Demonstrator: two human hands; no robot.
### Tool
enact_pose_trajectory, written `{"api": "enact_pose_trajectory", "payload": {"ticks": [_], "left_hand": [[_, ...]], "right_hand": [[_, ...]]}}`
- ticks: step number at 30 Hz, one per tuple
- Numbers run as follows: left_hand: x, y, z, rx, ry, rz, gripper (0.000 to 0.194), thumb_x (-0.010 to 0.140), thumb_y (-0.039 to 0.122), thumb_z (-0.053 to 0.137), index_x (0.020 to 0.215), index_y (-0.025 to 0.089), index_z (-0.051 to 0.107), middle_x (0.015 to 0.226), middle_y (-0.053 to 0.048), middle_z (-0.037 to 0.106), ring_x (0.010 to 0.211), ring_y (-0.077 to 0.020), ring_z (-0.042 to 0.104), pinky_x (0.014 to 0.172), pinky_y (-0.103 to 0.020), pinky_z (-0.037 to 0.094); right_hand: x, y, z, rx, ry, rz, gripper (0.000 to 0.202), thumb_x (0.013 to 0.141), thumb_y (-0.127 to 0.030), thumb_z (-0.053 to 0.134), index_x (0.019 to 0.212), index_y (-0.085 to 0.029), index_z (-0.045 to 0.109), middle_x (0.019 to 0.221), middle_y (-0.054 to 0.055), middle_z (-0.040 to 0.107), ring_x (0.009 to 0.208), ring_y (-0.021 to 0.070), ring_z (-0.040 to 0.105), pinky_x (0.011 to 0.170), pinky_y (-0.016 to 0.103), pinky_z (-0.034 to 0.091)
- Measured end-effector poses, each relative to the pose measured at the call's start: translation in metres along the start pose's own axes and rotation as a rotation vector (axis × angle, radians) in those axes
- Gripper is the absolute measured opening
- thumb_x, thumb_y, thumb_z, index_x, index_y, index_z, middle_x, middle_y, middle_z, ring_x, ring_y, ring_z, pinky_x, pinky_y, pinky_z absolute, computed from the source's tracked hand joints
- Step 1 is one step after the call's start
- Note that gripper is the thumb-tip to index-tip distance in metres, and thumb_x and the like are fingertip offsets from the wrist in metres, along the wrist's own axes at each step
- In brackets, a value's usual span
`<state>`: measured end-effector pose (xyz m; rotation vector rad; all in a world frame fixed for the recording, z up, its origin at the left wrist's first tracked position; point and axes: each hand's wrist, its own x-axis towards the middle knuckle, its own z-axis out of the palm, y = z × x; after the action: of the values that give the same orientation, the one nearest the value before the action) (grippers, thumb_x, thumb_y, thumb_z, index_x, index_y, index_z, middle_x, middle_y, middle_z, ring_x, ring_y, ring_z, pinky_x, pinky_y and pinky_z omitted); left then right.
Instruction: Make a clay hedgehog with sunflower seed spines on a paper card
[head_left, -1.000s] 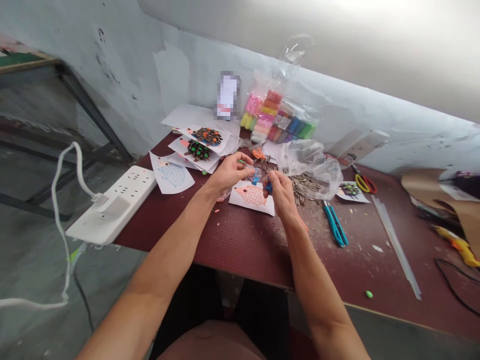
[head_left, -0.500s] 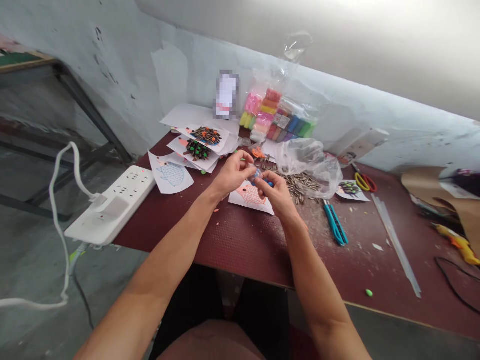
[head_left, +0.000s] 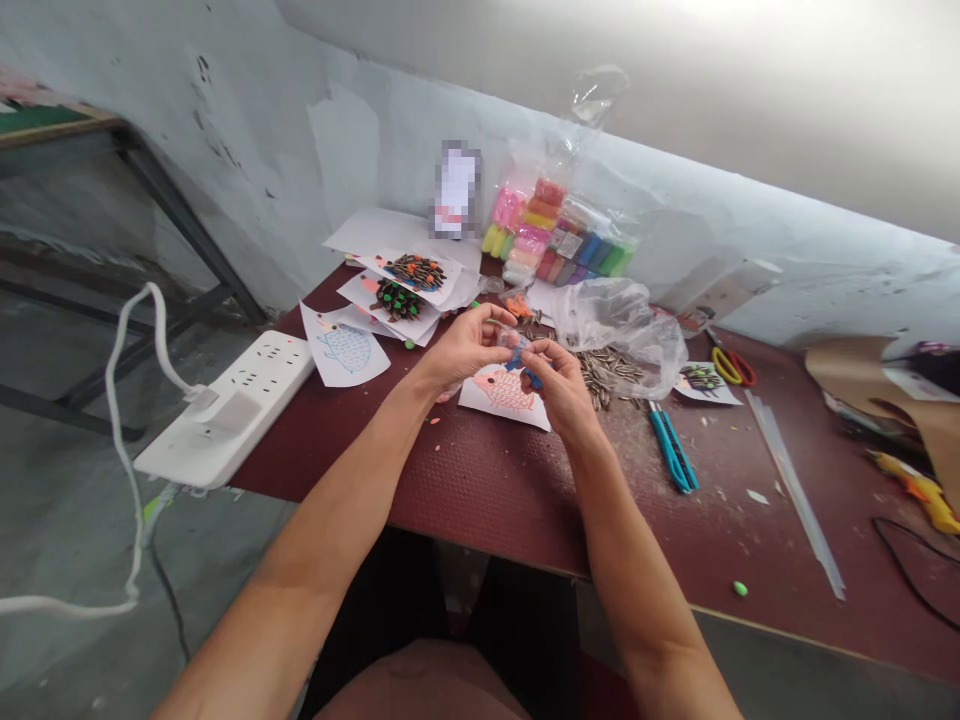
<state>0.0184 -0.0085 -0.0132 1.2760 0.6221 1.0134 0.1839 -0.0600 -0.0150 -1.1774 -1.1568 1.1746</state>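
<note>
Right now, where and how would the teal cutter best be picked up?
Probably by the wide near end of the teal cutter, coming from the near side: it lies flat with that end nearest the camera, while its narrow tip points away, towards the plastic bag.

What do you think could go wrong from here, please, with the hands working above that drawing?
The blue clay at the fingertips of the left hand and right hand could shed a piece onto the orange hedgehog drawing below and perhaps mark it.
The loose seeds beside the right hand might scatter if it brushes them.
The teal cutter lies right of the right forearm, so an outward swing might knock it.
</note>
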Motion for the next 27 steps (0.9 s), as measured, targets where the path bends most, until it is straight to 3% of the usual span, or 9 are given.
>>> {"api": "enact_pose_trajectory", "payload": {"ticks": [7,12,17,23,27], "left_hand": [[-0.001,0.001,-0.004,0.090,-0.044,-0.041,0.043,0.070,0.007,0.078,0.108,0.015,0.058,0.080,0.002,0.065,0.073,-0.0104,0.063,0.070,-0.025,0.049],[-0.003,0.008,-0.004,-0.032,-0.078,-0.062,0.041,0.073,0.009,0.077,0.110,0.014,0.061,0.078,0.001,0.068,0.075,-0.0116,0.066,0.078,-0.029,0.052],[-0.002,0.009,-0.002,-0.142,-0.025,-0.082,0.040,0.072,0.012,0.081,0.106,0.014,0.061,0.081,0.000,0.071,0.080,-0.0127,0.069,0.086,-0.032,0.053],[0.001,0.006,0.001,-0.188,0.082,-0.049,0.038,0.075,0.011,0.081,0.105,0.015,0.059,0.083,0.000,0.071,0.078,-0.0113,0.068,0.083,-0.030,0.054],[0.001,0.006,0.002,-0.128,0.096,-0.015,0.034,0.079,0.013,0.080,0.106,0.015,0.059,0.086,-0.001,0.071,0.079,-0.0117,0.069,0.081,-0.029,0.054]], "right_hand": [[0.000,0.005,0.000,-0.062,0.040,-0.054,0.030,0.077,-0.049,0.080,0.078,-0.024,0.063,0.057,-0.006,0.054,0.055,0.0094,0.046,0.055,0.025,0.037],[0.001,0.000,-0.003,-0.015,0.014,-0.053,0.034,0.075,-0.053,0.083,0.082,-0.025,0.066,0.063,-0.006,0.057,0.058,0.0090,0.049,0.059,0.025,0.040],[0.002,-0.005,-0.006,0.036,-0.049,-0.006,0.038,0.072,-0.054,0.086,0.081,-0.024,0.065,0.069,-0.005,0.061,0.059,0.0082,0.051,0.059,0.025,0.042],[0.002,-0.003,-0.003,0.003,-0.047,-0.009,0.035,0.071,-0.051,0.085,0.086,-0.023,0.068,0.074,-0.003,0.063,0.060,0.0085,0.051,0.059,0.026,0.043],[0.001,-0.004,-0.001,0.002,-0.043,0.005,0.042,0.078,-0.063,0.077,0.086,-0.022,0.069,0.078,0.000,0.065,0.060,0.0086,0.052,0.058,0.026,0.045]]}}
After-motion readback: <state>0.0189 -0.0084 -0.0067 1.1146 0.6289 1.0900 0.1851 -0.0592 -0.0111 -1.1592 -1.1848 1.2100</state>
